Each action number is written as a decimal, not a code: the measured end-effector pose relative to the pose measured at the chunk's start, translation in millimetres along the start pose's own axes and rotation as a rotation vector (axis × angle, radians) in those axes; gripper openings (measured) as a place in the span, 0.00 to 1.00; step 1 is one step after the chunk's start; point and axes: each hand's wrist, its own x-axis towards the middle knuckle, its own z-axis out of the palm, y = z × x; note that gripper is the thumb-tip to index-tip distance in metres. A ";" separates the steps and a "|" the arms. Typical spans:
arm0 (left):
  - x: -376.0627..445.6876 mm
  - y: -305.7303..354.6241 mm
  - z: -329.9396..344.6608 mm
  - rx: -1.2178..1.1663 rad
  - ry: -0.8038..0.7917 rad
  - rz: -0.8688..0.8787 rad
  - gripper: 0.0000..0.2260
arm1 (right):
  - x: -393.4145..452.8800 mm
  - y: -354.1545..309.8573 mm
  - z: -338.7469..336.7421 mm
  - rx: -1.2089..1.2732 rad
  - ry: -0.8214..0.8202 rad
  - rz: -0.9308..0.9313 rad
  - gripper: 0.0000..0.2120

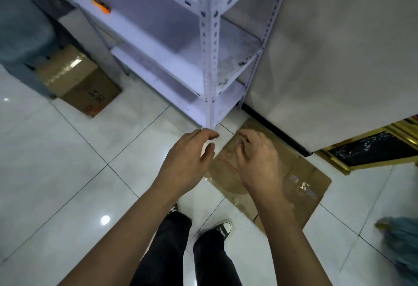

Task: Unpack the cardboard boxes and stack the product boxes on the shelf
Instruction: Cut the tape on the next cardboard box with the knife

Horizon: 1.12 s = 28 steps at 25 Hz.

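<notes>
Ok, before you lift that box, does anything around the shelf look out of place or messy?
Two things. An orange utility knife lies loose near the edge of an upper shelf. The lower shelf board has dark specks and grime at its right corner. Both cardboard boxes look taped and undamaged.

Both hands (empty, fingers loosely curled) above floor cardboard box
</notes>
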 end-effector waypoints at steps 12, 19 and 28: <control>-38.1 -97.5 -144.0 -0.109 0.241 -0.220 0.12 | 23.0 -176.3 75.3 0.081 -0.179 -0.234 0.13; -57.7 -173.4 -225.1 -0.145 0.361 -0.273 0.11 | 18.5 -275.1 142.2 0.055 -0.257 -0.334 0.13; -76.9 -247.1 -291.8 -0.193 0.470 -0.354 0.12 | 18.5 -365.5 210.0 0.023 -0.344 -0.460 0.12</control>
